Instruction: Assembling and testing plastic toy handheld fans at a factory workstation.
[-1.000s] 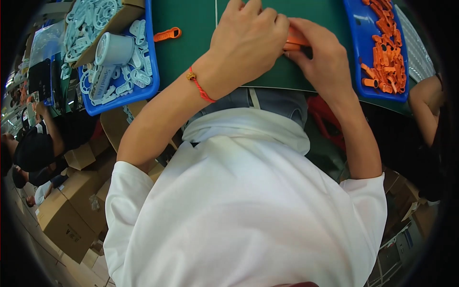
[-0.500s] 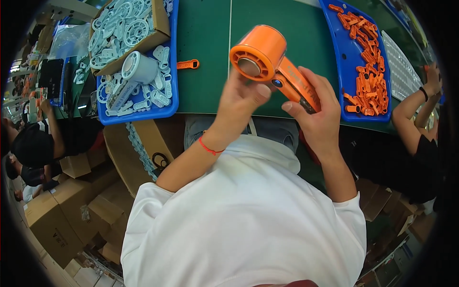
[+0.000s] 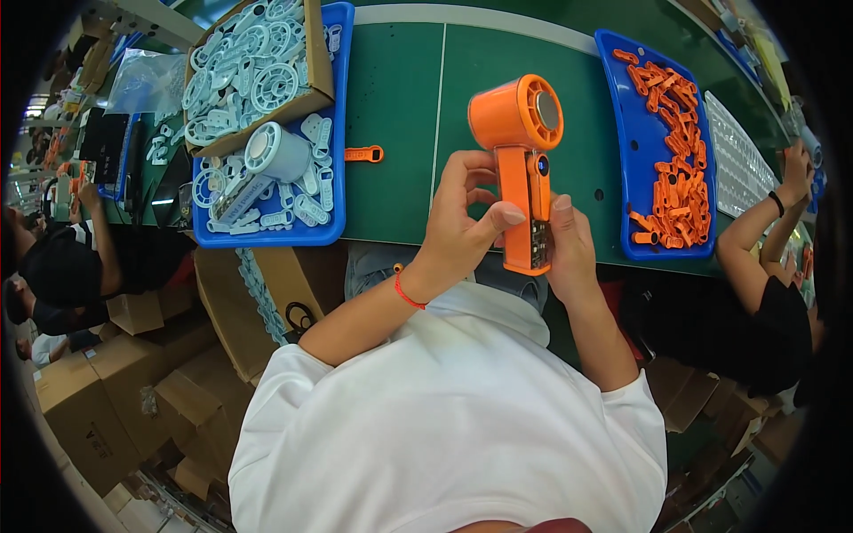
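An orange handheld fan (image 3: 513, 114) stands nearly upright over the table edge, its round grille with a silvery centre turned to the right. My left hand (image 3: 460, 222) wraps the handle from the left, thumb across its front. At the handle's lower right side, my right hand (image 3: 573, 253) grips with the thumb up and its other fingers mostly hidden behind. A narrow orange strip with a small dark round window (image 3: 540, 185) lies along the handle's front. Bare dark parts show near the handle's bottom.
On the left, a blue tray (image 3: 267, 238) holds light blue parts, a light blue fan (image 3: 277, 153) and a cardboard box (image 3: 317, 53) of more parts. One orange piece (image 3: 364, 155) lies beside it. Another blue tray (image 3: 622, 160) holds orange pieces. A co-worker's arm (image 3: 751, 231) is at right.
The fan has swung upright, its grille turning from facing left to facing right. My left hand has shifted onto the handle, while my right hand has slid lower along it.
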A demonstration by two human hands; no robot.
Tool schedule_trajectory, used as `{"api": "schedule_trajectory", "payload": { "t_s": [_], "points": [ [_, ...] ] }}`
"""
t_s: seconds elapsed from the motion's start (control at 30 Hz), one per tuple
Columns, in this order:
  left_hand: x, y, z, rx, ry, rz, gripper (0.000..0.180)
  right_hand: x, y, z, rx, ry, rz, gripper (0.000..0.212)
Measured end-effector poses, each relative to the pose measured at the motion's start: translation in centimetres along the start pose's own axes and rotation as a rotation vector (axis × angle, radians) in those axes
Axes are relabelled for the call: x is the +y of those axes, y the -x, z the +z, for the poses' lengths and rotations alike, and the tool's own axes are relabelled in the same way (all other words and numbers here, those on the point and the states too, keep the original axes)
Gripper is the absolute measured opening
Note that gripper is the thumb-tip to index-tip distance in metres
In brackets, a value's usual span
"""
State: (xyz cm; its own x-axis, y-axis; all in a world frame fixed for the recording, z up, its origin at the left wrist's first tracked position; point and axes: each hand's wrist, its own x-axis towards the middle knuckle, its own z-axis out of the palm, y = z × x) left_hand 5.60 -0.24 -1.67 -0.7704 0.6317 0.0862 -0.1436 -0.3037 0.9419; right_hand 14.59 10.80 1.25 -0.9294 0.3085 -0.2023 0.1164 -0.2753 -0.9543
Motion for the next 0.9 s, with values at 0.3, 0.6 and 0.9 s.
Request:
{"api": "schedule_trajectory", "payload": {
  "t_s": [0.3,0.6,0.9],
  "points": [
    [0.4,-1.0,-1.0,0.022,-0.273,0.172,0.059,1.3,-1.2,-0.9,-0.118,-0.171,0.033,0.058],
    [0.2,-1.2,-1.6,-0.018,-0.427,0.239,0.062,1.6,-2.2,-1.4,-0.18,-0.13,0.068,0.07],
    [-0.1,-1.2,-1.3,-0.098,-0.219,-0.021,0.06,1.5,-3.1,-0.2,0.097,-0.15,-0.092,0.066]
  ]
}}
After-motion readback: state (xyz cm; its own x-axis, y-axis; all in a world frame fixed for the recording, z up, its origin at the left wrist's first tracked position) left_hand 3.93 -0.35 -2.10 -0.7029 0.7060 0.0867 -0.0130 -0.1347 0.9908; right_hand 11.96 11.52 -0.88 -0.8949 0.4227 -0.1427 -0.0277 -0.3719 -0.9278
